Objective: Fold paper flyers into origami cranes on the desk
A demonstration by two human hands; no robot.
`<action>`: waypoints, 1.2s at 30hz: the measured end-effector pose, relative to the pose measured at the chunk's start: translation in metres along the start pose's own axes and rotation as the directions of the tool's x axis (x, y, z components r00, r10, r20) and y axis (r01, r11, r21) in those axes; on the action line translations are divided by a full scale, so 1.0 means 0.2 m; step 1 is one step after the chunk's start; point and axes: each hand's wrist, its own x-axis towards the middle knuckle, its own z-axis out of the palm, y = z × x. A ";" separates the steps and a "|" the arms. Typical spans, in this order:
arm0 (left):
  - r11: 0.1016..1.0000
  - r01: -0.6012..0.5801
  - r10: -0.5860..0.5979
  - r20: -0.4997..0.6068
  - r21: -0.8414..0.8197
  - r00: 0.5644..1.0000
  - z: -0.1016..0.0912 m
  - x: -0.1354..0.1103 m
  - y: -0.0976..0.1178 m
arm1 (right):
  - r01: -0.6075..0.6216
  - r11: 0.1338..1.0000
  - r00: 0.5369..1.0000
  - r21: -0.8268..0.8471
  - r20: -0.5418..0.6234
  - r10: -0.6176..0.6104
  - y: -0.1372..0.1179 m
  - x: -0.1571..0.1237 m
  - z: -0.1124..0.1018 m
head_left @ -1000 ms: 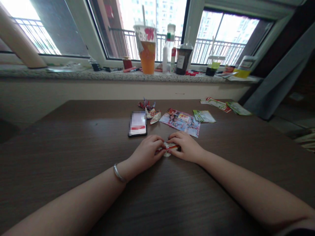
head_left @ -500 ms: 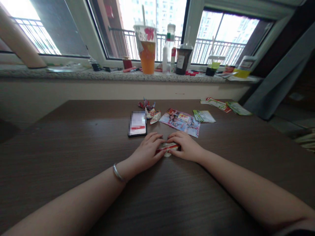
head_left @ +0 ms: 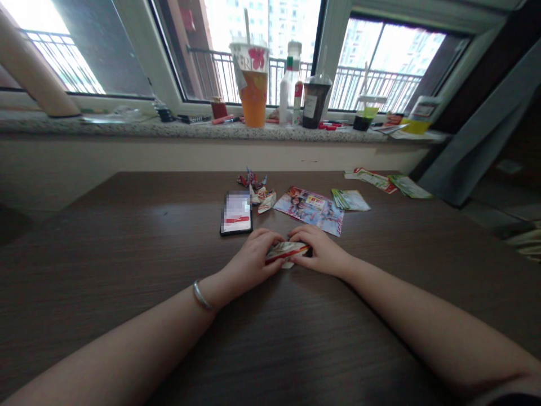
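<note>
Between my two hands, on the brown table (head_left: 270, 332), is a folded piece of printed paper (head_left: 289, 250), whitish with a red stripe. My left hand (head_left: 253, 259) grips its left end, thumb in front and fingers behind. At the right end my right hand (head_left: 323, 251) holds it the same way. A small pale flap of the paper sticks out at the front, under the thumbs. Beyond my left hand lies a phone (head_left: 236, 213) with a lit screen. A flat colourful printed sheet (head_left: 310, 208) rests just past my right hand.
Folded paper shapes (head_left: 262, 198) sit beside the phone. Printed leaflets (head_left: 350, 200) lie at the back right, with more leaflets (head_left: 374, 179) behind. On the stone windowsill (head_left: 186, 131) stand an orange drink cup (head_left: 253, 96), bottles (head_left: 289, 90) and a dark cup (head_left: 315, 104).
The fingers of both hands have drawn slightly apart along the top of the folded paper, so more of its upper face shows. The things around have not moved.
</note>
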 end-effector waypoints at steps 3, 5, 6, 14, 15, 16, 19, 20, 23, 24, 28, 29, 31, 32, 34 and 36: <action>1.000 0.024 -0.025 -0.038 -0.016 0.999 0.00 0.00 0.01 | -0.038 0.995 0.999 0.088 -0.015 0.040 0.01 0.01 0.00; 1.000 0.019 -0.019 -0.061 -0.003 0.998 0.01 0.00 0.01 | -0.079 0.986 0.996 0.146 -0.021 0.083 0.01 0.01 0.01; 1.000 0.008 -0.008 -0.069 0.003 0.998 0.01 -0.01 0.01 | -0.098 0.980 0.994 0.173 -0.024 0.104 0.00 0.01 0.01; 0.992 0.003 -0.007 -0.033 -0.122 0.999 0.03 -0.02 -0.01 | -0.170 0.957 0.982 0.234 -0.043 0.185 -0.06 0.01 0.00; 0.990 0.005 -0.010 -0.033 -0.141 0.999 0.03 -0.02 -0.01 | -0.166 0.959 0.982 0.231 -0.052 0.183 -0.07 0.01 0.00; 0.988 0.003 -0.009 -0.038 -0.154 0.999 0.03 -0.02 -0.01 | -0.163 0.960 0.981 0.229 -0.061 0.182 -0.07 0.00 0.00; 0.984 -0.021 0.010 -0.058 -0.179 0.998 0.04 -0.02 -0.03 | -0.153 0.967 0.980 0.202 -0.092 0.175 -0.06 0.00 0.00; 0.984 -0.027 0.016 -0.065 -0.176 0.998 0.04 -0.02 -0.03 | -0.142 0.974 0.982 0.174 -0.102 0.161 -0.06 0.00 0.00; 0.987 -0.040 0.028 -0.075 -0.155 0.997 0.03 -0.02 -0.03 | -0.088 0.994 0.990 0.059 -0.103 0.094 -0.05 -0.01 0.00; 0.988 -0.041 0.030 -0.075 -0.146 0.997 0.03 -0.02 -0.03 | -0.072 0.997 0.993 0.022 -0.094 0.074 -0.05 -0.01 0.00; 0.995 -0.041 0.035 -0.060 -0.094 0.998 0.02 -0.01 -0.02 | -0.063 0.990 0.997 -0.125 -0.060 0.056 -0.05 -0.02 -0.01; 0.997 -0.044 0.040 -0.053 -0.071 0.998 0.02 -0.01 -0.02 | -0.066 0.984 0.997 -0.164 -0.052 0.058 -0.06 -0.02 -0.01; 0.998 -0.059 0.058 -0.032 -0.029 0.998 0.01 -0.01 -0.02 | -0.059 0.969 0.998 -0.241 -0.029 0.054 -0.06 -0.01 -0.01; 0.998 -0.067 0.067 -0.022 -0.013 0.997 0.01 -0.01 -0.02 | -0.044 0.960 0.999 -0.278 -0.013 0.042 -0.06 -0.01 -0.01; 0.997 -0.078 0.078 -0.008 0.013 0.997 0.01 -0.01 -0.02 | 0.000 0.938 1.000 -0.346 0.020 0.008 -0.06 -0.01 -0.01; 0.995 -0.090 0.090 0.013 0.038 0.996 0.00 -0.01 -0.02 | 0.054 0.915 0.998 -0.399 0.048 -0.038 -0.06 -0.01 -0.01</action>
